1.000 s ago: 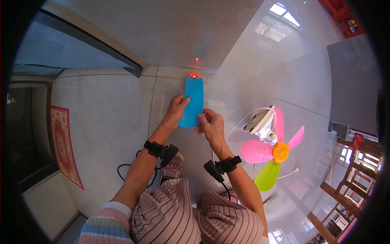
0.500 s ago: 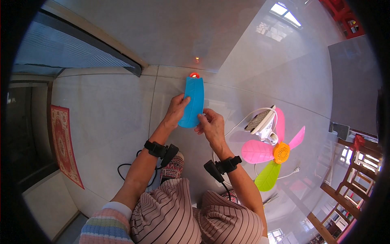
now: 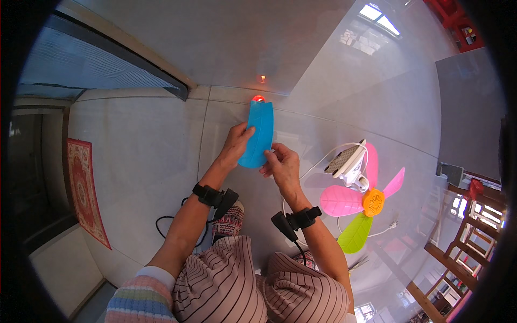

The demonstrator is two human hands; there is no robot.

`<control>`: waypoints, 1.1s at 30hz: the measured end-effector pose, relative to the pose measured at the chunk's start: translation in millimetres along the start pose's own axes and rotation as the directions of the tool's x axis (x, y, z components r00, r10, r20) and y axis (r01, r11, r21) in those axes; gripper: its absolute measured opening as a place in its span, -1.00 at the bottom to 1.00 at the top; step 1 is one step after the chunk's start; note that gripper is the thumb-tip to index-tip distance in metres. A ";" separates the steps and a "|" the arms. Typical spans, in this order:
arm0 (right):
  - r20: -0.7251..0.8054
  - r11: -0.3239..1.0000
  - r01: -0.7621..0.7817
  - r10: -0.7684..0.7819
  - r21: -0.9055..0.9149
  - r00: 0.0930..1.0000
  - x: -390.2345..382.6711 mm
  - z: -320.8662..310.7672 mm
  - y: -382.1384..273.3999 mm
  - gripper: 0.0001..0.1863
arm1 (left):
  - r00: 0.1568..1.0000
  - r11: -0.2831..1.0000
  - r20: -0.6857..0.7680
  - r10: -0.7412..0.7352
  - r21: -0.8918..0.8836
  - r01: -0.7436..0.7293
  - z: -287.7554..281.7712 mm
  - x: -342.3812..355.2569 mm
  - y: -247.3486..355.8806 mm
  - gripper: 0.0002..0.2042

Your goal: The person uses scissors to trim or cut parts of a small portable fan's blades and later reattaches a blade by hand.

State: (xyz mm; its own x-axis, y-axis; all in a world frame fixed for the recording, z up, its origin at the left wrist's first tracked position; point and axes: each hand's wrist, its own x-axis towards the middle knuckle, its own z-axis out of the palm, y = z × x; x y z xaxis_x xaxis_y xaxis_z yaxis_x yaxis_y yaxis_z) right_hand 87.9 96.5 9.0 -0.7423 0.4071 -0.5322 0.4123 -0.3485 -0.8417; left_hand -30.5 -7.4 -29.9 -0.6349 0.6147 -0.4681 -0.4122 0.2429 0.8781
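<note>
My left hand (image 3: 236, 144) pinches the left edge of a blue leaf-shaped fan blade (image 3: 260, 134), thumb on top. The near right corner of the blade is between the fingers of my right hand (image 3: 284, 167). The blade's far end reaches a small red candle (image 3: 258, 98) with a bright flame on the floor; I cannot tell whether the blade touches it. To the right lies an electric fan with an orange hub (image 3: 373, 202), pink blades (image 3: 341, 201) and a green blade (image 3: 355, 235). Its pale base (image 3: 346, 160) is tipped on its side.
A white cord and plug (image 3: 393, 224) trail past the fan. A metal tool (image 3: 357, 264), partly hidden, lies near my right arm. Beyond the candle stands a shiny grey panel (image 3: 231, 43). A red patterned mat (image 3: 85, 188) is at left, wooden chairs (image 3: 463, 242) at right.
The blade has shifted slightly to the right and away from me at its far end. My right hand has moved a little right with it. The fan has stayed put.
</note>
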 end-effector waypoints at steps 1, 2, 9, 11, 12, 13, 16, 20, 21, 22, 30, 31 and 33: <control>0.000 1.000 0.002 -0.002 0.000 1.000 0.3 -0.6 0.9 -0.73 | 1.000 1.000 0.002 0.001 -0.003 -0.001 1.4 -0.6 2.1 -0.73; -0.001 1.000 0.002 -0.002 -0.001 1.000 0.3 -1.1 1.0 -0.73 | 1.000 1.000 0.003 0.001 -0.004 -0.001 3.0 -0.9 4.2 -0.73; 0.000 1.000 0.009 -0.009 0.001 1.000 -0.9 -0.8 -0.8 -0.72 | 0.999 0.999 -0.046 -0.023 -0.033 0.022 10.1 -2.8 12.6 -0.78; 0.002 1.000 0.008 -0.008 0.003 1.000 -0.9 -0.4 -0.8 -0.71 | 0.999 0.999 -0.033 -0.015 -0.042 0.014 8.2 -2.6 11.0 -0.78; -0.001 1.000 0.005 -0.005 0.000 1.000 -1.4 0.2 -2.0 -0.71 | 0.999 0.999 -0.023 -0.023 -0.026 0.022 6.4 -2.3 9.3 -0.76; -0.005 1.000 0.001 -0.001 -0.002 1.000 -1.6 0.6 -2.6 -0.70 | 0.999 0.999 -0.013 -0.030 -0.009 0.030 5.1 -1.9 7.7 -0.74; -0.001 1.000 0.006 -0.006 -0.004 1.000 -1.6 0.6 -2.6 -0.70 | 0.999 0.999 -0.011 -0.039 -0.025 0.038 3.2 -0.5 3.9 -0.75; -0.002 1.000 0.007 -0.007 -0.004 1.000 -0.2 0.0 0.9 -0.70 | 0.999 0.999 -0.016 -0.039 -0.022 0.039 4.1 -1.1 4.3 -0.75; 0.000 1.000 0.008 -0.008 -0.004 1.000 -0.1 -0.3 1.6 -0.71 | 0.999 0.999 -0.015 -0.036 -0.021 0.036 4.5 -1.8 5.1 -0.75; 0.002 1.000 0.010 -0.010 -0.004 1.000 -0.1 -0.4 2.0 -0.71 | 0.999 0.999 -0.015 -0.032 -0.020 0.032 4.8 -2.5 6.1 -0.74; 0.003 1.000 -0.009 0.009 -0.009 1.000 -1.4 0.8 -0.2 -0.71 | 1.000 1.000 0.013 0.006 -0.018 -0.006 -4.4 1.6 -9.8 -0.74; 0.000 1.000 -0.016 0.016 -0.008 1.000 -1.3 0.5 -0.2 -0.70 | 1.000 1.000 0.015 0.005 -0.012 -0.005 -3.7 1.3 -8.8 -0.74; 0.000 1.000 -0.015 0.015 -0.010 1.000 -1.1 -0.3 0.8 -0.70 | 1.000 0.999 0.020 0.006 -0.035 -0.006 -1.8 -0.5 -7.5 -0.73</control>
State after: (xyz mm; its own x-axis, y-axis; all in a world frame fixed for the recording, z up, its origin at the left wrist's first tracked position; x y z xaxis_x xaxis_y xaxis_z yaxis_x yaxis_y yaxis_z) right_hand 89.2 96.0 8.9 -0.7362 0.4014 -0.5448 0.4286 -0.3465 -0.8344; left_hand -28.3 -10.8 -36.5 -0.6240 0.6314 -0.4604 -0.4314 0.2128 0.8767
